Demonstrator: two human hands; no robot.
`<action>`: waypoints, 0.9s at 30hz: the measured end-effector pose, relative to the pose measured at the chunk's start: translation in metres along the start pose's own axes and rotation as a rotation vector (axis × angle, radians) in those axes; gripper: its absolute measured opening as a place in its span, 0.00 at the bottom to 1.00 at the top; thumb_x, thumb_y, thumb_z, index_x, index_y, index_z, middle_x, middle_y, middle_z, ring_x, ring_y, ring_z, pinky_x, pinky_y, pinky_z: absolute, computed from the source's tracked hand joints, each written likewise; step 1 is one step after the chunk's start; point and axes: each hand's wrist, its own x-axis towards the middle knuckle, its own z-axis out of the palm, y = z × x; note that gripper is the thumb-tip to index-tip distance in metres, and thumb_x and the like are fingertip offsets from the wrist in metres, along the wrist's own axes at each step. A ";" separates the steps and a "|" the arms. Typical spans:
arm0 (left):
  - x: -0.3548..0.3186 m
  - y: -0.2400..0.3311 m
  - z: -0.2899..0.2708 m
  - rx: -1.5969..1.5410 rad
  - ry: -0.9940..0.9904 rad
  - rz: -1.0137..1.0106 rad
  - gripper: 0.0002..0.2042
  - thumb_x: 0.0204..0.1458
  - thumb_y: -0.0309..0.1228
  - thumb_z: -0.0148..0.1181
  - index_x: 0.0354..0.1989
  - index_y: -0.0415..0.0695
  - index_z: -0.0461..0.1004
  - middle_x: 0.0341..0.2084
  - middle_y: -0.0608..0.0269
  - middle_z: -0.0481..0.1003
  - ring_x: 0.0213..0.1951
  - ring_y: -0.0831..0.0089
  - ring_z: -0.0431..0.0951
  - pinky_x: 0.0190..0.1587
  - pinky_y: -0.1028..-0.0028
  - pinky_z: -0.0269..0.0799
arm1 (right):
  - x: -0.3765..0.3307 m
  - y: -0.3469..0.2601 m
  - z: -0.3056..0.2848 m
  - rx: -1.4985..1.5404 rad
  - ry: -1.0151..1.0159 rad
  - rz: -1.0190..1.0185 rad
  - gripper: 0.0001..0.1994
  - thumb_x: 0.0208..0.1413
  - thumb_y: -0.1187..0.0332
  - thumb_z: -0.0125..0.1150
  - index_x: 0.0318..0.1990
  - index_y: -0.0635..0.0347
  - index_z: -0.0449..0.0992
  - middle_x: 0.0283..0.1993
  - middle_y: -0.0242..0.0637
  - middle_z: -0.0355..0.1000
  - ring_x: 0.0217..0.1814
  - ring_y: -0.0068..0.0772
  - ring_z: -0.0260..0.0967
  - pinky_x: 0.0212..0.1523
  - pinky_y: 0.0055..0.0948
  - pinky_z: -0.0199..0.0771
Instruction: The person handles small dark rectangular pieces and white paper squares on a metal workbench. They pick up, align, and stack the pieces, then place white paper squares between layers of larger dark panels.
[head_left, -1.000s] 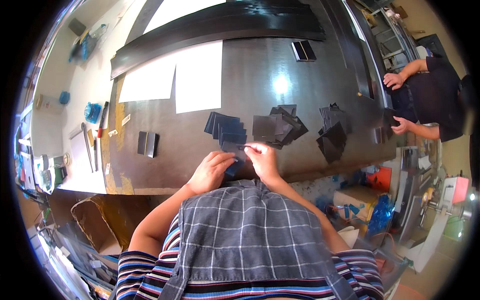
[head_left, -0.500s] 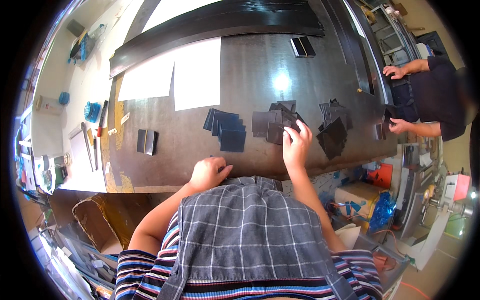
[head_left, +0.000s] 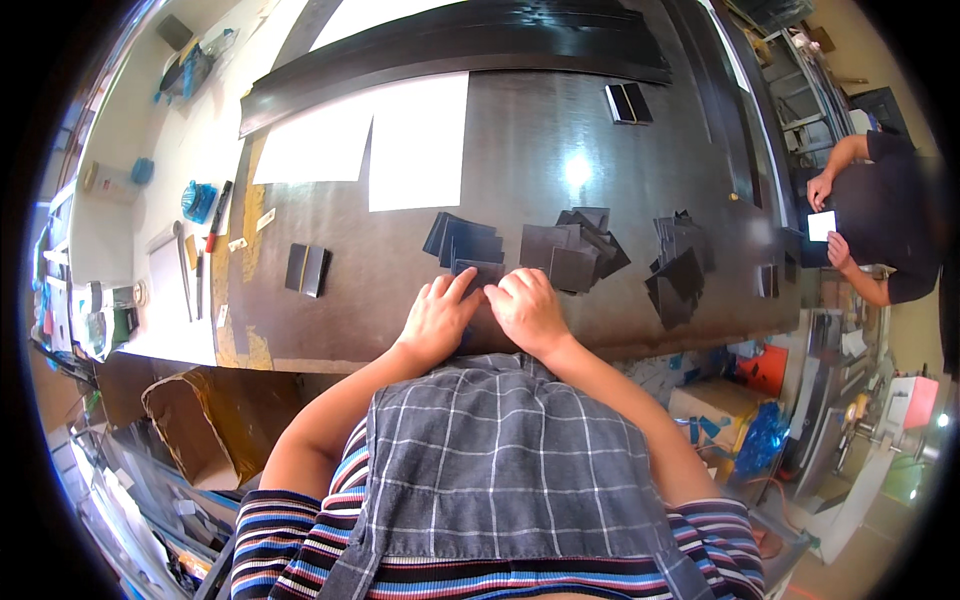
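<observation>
Fingers of left hand (head_left: 437, 322) and right hand (head_left: 527, 312) pinch a dark square (head_left: 480, 272); dark piles (head_left: 575, 250) lie beyond.

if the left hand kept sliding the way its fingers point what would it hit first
Probably the fanned stack of dark square sheets just beyond the left hand on the dark tabletop; depth is hard to judge.
</observation>
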 end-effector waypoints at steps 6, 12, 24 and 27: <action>0.001 0.000 -0.004 0.013 -0.060 0.011 0.22 0.46 0.26 0.54 0.54 0.44 0.73 0.62 0.56 0.63 0.56 0.59 0.67 0.54 0.63 0.67 | 0.003 0.004 -0.001 0.015 -0.031 -0.033 0.02 0.46 0.71 0.61 0.29 0.55 0.76 0.28 0.31 0.67 0.38 0.36 0.68 0.41 0.37 0.69; -0.001 -0.006 -0.002 -0.137 0.121 0.128 0.20 0.46 0.25 0.54 0.51 0.37 0.73 0.58 0.55 0.67 0.54 0.58 0.69 0.54 0.63 0.68 | -0.005 -0.007 0.004 0.553 0.154 0.723 0.07 0.53 0.73 0.63 0.39 0.59 0.81 0.43 0.40 0.75 0.39 0.35 0.74 0.36 0.29 0.74; 0.012 0.008 -0.011 -0.262 -0.025 -0.100 0.23 0.42 0.19 0.57 0.51 0.44 0.73 0.45 0.57 0.72 0.46 0.56 0.72 0.50 0.60 0.70 | -0.017 0.057 -0.029 0.179 0.120 0.763 0.08 0.52 0.71 0.62 0.38 0.63 0.80 0.44 0.46 0.75 0.46 0.49 0.72 0.48 0.39 0.72; 0.014 0.012 -0.005 -0.103 0.000 -0.093 0.25 0.43 0.21 0.56 0.54 0.44 0.71 0.54 0.55 0.68 0.52 0.56 0.69 0.53 0.60 0.67 | -0.017 0.051 -0.029 -0.180 0.175 0.547 0.07 0.48 0.70 0.66 0.36 0.57 0.81 0.54 0.41 0.71 0.59 0.52 0.64 0.58 0.43 0.64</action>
